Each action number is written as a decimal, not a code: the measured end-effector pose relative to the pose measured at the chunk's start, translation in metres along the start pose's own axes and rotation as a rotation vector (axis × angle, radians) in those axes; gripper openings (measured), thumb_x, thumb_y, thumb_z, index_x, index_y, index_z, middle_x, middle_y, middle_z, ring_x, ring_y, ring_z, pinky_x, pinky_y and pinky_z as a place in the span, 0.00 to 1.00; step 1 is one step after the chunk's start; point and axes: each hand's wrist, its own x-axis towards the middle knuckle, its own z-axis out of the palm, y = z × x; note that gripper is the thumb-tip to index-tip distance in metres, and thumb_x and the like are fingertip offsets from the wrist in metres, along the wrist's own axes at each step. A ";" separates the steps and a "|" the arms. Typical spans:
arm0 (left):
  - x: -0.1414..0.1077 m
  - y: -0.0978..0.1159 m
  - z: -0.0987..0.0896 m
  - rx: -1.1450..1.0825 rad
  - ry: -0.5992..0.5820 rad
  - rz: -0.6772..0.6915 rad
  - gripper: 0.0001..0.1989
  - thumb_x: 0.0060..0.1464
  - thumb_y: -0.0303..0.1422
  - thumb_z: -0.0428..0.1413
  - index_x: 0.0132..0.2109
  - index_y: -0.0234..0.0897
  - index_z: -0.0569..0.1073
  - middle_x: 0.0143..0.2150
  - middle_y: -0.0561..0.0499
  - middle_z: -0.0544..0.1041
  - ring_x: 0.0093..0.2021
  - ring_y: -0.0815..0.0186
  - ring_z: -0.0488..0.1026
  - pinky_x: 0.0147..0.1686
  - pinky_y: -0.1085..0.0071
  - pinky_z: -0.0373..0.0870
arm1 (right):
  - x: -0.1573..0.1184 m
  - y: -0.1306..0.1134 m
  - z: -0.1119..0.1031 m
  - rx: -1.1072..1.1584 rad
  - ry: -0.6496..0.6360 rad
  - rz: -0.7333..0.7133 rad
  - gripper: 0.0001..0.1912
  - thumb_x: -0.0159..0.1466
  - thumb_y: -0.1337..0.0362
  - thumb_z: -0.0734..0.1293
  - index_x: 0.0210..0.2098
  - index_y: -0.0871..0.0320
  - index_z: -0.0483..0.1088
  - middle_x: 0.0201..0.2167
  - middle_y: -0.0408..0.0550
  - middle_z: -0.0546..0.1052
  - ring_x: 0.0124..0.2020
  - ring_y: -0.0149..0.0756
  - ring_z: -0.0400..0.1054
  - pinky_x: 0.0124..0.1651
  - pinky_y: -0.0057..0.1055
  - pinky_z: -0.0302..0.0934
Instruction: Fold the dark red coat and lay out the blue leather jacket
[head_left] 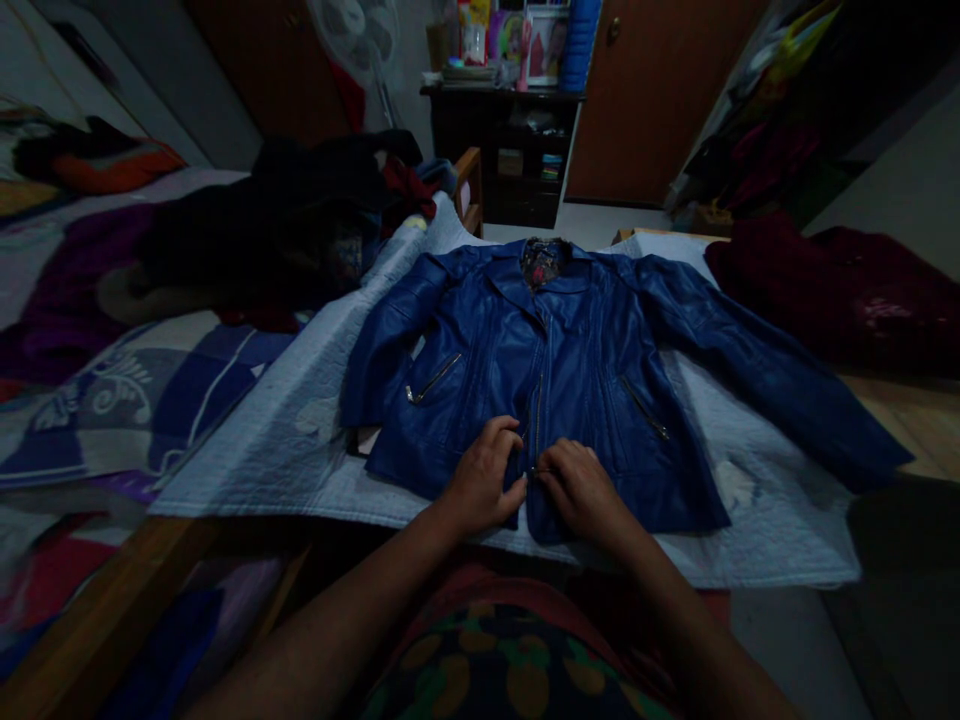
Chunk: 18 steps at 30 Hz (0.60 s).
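a blue leather jacket (570, 370) is laid flat, front up, on a pale quilted cloth (300, 440), with its collar away from the person and its hem at the near edge, so the long axis is run straight away from the body. the front zip (537, 400) is seen along that axis, and its lower end is met by both hands. the left hand (484, 480) is set on the left front panel, fingers curled together and pressed on the leather beside the zip. the right hand (581, 490) is placed just across it, fingertips pinched together at the zip's bottom; whether the slider itself is gripped cannot be told. both hands are equally near. open room is left up the zip toward the collar; the right sleeve (757, 370) is spread out toward a dark red garment (840, 290), and heaped clothes (285, 220) are kept well apart at the left
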 end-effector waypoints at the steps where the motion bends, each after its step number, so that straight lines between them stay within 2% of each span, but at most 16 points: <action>1: -0.002 0.001 0.002 0.010 0.040 -0.020 0.19 0.48 0.27 0.55 0.48 0.40 0.61 0.58 0.41 0.60 0.60 0.56 0.61 0.56 0.59 0.65 | 0.000 0.001 0.000 0.008 0.004 -0.002 0.05 0.66 0.69 0.60 0.33 0.56 0.65 0.33 0.45 0.69 0.38 0.37 0.61 0.42 0.33 0.52; 4: -0.008 0.008 0.005 0.091 0.107 -0.063 0.17 0.50 0.29 0.55 0.47 0.39 0.61 0.55 0.42 0.61 0.57 0.56 0.63 0.54 0.60 0.66 | -0.001 0.003 0.002 0.027 0.017 -0.006 0.04 0.66 0.69 0.60 0.34 0.56 0.65 0.33 0.45 0.69 0.38 0.37 0.62 0.42 0.33 0.52; 6: -0.009 0.016 0.003 0.179 0.057 -0.079 0.14 0.50 0.32 0.57 0.44 0.40 0.63 0.52 0.44 0.64 0.54 0.55 0.64 0.52 0.58 0.66 | -0.001 0.004 0.002 0.031 0.019 -0.005 0.04 0.66 0.70 0.60 0.34 0.56 0.65 0.34 0.46 0.69 0.38 0.37 0.62 0.43 0.33 0.52; 9: -0.010 0.026 -0.004 0.303 -0.081 -0.089 0.13 0.49 0.34 0.57 0.43 0.40 0.65 0.49 0.45 0.67 0.48 0.54 0.66 0.47 0.57 0.66 | -0.001 0.005 0.002 0.034 0.016 -0.002 0.05 0.65 0.70 0.60 0.34 0.57 0.65 0.34 0.46 0.69 0.39 0.37 0.62 0.42 0.34 0.52; 13: -0.009 0.031 -0.009 0.302 -0.178 -0.088 0.11 0.51 0.25 0.51 0.42 0.40 0.66 0.41 0.49 0.70 0.43 0.58 0.69 0.43 0.62 0.66 | -0.001 0.005 0.001 0.058 0.012 -0.014 0.05 0.66 0.70 0.60 0.33 0.57 0.64 0.33 0.46 0.69 0.38 0.37 0.62 0.42 0.33 0.53; 16: -0.010 0.028 -0.005 0.239 -0.164 -0.099 0.13 0.52 0.20 0.48 0.42 0.40 0.65 0.38 0.50 0.71 0.41 0.61 0.70 0.42 0.65 0.66 | -0.001 0.006 0.001 0.056 0.013 -0.015 0.05 0.66 0.70 0.60 0.33 0.57 0.64 0.33 0.45 0.69 0.38 0.37 0.62 0.42 0.33 0.53; 18: -0.011 0.023 0.000 0.188 -0.129 -0.080 0.15 0.53 0.20 0.46 0.46 0.40 0.65 0.39 0.50 0.72 0.42 0.62 0.70 0.42 0.66 0.67 | -0.001 0.007 0.002 0.052 0.018 -0.011 0.05 0.66 0.69 0.60 0.33 0.57 0.64 0.33 0.45 0.69 0.38 0.37 0.62 0.41 0.33 0.52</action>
